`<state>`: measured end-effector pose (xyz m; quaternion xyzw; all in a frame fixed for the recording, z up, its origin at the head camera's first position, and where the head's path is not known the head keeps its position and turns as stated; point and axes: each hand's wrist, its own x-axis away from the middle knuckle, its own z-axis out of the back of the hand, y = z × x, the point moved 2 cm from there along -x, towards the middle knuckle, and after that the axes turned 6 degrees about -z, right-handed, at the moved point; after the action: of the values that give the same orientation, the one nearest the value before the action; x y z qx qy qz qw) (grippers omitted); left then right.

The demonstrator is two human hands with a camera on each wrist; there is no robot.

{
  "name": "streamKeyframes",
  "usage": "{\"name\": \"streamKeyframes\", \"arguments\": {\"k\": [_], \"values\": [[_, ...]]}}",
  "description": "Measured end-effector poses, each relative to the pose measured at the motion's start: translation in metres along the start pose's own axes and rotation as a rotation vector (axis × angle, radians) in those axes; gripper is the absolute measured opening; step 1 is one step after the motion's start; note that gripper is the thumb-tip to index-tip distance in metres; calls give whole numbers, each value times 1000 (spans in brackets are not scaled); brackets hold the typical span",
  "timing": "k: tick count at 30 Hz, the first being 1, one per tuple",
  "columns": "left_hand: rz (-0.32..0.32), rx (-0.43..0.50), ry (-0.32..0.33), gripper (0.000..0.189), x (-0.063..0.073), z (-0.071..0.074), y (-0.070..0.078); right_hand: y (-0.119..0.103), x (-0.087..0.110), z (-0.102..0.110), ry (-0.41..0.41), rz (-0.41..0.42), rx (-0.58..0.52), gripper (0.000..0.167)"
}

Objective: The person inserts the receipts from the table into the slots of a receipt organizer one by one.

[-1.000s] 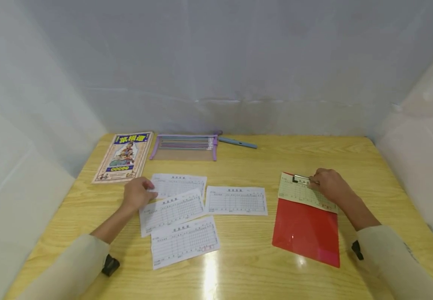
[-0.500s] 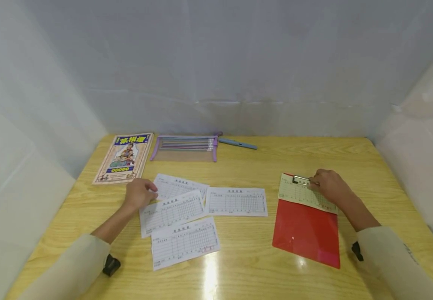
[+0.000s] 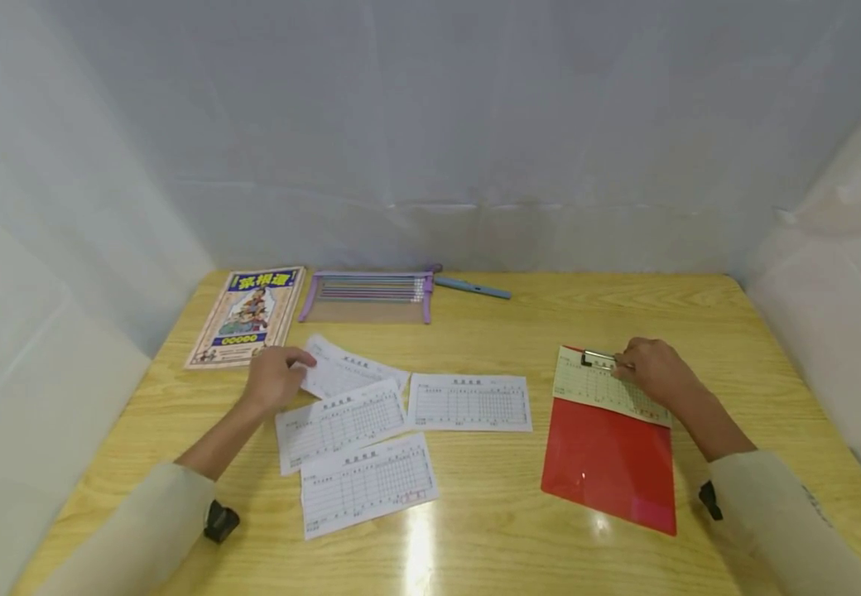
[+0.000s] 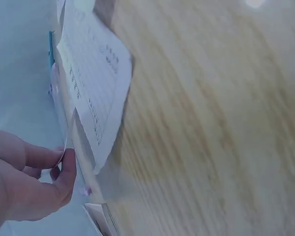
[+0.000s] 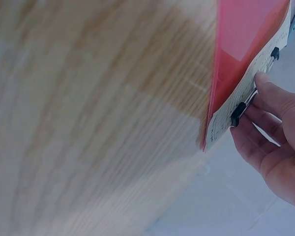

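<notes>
My left hand pinches the left edge of a white printed form between thumb and fingers, lifting that edge; the left wrist view shows the pinched paper. Just below it lie two more white forms, an upper one and a lower one, overlapping each other. Another white form lies to their right. On the right, my right hand grips the metal clip at the top of a red clipboard. Under that clip sits a yellow printed form.
At the back left lies a booklet with an illustrated cover. Beside it are a purple-edged mesh pouch of pencils and a blue pen-like stick. White sheeting walls the wooden table on three sides.
The left hand has taken up the edge of the top-left white form, which has turned and risen at its left end. The right hand stays on the clipboard's clip.
</notes>
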<state>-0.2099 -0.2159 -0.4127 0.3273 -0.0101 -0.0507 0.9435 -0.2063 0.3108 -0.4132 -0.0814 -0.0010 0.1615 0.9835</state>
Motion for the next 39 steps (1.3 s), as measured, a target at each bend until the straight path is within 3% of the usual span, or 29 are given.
{"name": "streamKeyframes", "arguments": {"k": [5,13,19,28,33,39], "values": [[15,18,-26,27,-2,8,2,0,0,1,-2,2,0,27],[15,35,64,26,-4,25,11,1,0,1,0,4,12,27],[-69,68,158,24,-7,39,28,2,0,1,-1,3,8,28],[-144,162,177,23,-10,49,67,1,1,2,0,5,2,27],[-167,271,151,23,-21,36,101,2,4,3,11,14,11,26],[-190,492,32,27,-33,-11,142,3,6,1,35,22,9,25]]}}
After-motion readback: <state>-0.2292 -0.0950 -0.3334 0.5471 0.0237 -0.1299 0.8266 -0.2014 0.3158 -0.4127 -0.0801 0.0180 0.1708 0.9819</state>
